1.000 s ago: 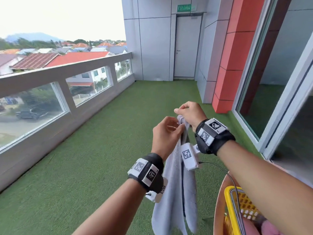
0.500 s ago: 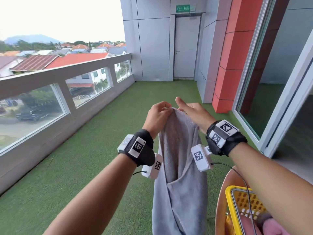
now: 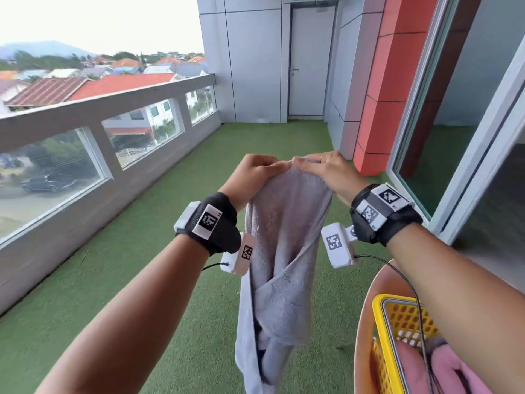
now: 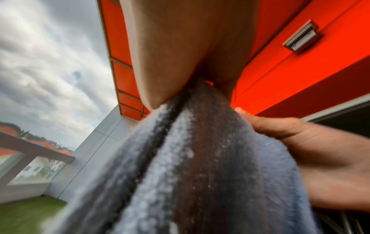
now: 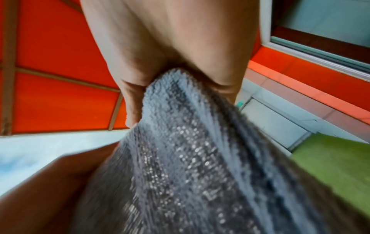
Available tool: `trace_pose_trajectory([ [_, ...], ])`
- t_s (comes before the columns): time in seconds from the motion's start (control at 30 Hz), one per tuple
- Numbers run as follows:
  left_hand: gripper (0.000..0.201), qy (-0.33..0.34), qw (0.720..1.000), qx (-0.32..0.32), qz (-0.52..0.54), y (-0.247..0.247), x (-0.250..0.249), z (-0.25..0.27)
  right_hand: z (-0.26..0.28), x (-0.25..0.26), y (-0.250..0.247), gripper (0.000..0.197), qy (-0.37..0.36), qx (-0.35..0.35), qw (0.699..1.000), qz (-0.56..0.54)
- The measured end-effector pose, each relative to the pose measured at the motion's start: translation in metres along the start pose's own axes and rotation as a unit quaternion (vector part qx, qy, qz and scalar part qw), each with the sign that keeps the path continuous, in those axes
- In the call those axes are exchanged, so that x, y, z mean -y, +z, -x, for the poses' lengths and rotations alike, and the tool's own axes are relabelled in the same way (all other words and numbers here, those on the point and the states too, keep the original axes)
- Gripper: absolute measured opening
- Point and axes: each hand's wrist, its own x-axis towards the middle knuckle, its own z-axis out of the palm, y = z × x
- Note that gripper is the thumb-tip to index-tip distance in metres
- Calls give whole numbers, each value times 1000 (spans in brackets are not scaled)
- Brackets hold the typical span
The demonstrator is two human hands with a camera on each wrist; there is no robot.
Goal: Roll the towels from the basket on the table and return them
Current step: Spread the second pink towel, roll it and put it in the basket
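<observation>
Head view: both hands — left hand [image 3: 250,176], right hand [image 3: 326,172] — are pinching the grey towel [image 3: 284,251] by its top edge (fingers clamped on cloth), probably so it hangs open for laying flat.

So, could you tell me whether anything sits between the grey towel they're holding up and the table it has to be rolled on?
Nothing visible does. Left hand and right hand pinch the grey towel by its top edge; it hangs freely beside the table. The yellow basket covers the visible tabletop; free rolling space is out of view.
</observation>
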Motion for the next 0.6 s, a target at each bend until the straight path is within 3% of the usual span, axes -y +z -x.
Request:
trace_pose_trajectory([
  [0.1, 27, -36, 995, 61, 65, 7, 21, 21, -2, -15, -12, 28, -3, -84, 996, 13],
  [0.17, 30, -50, 994, 56, 85, 6, 40, 31, 2, -24, -17, 15, 11, -148, 989, 11],
  [0.23, 30, -47, 995, 32, 81, 1, 52, 34, 12, -35, -16, 15, 22, -173, 985, -9],
  [0.27, 28, -40, 996, 21, 74, -1, 53, 34, 17, -41, -11, 20, 26, -149, 988, -25],
  [0.33, 26, -19, 999, 11, 47, -1, 49, 32, 34, -48, 11, 31, 48, -31, 995, -81],
  [0.43, 30, 4, 1000, 31, -2, 8, 41, 27, 50, -46, 40, 37, 80, 108, 982, -134],
  [0.53, 31, 3, 998, 55, 5, 16, 43, 30, 49, -42, 36, 19, 59, 103, 979, -165],
  [0.6, 30, -1, 998, 50, 42, 19, 49, 35, 43, -38, 21, 14, 38, 35, 987, -155],
])
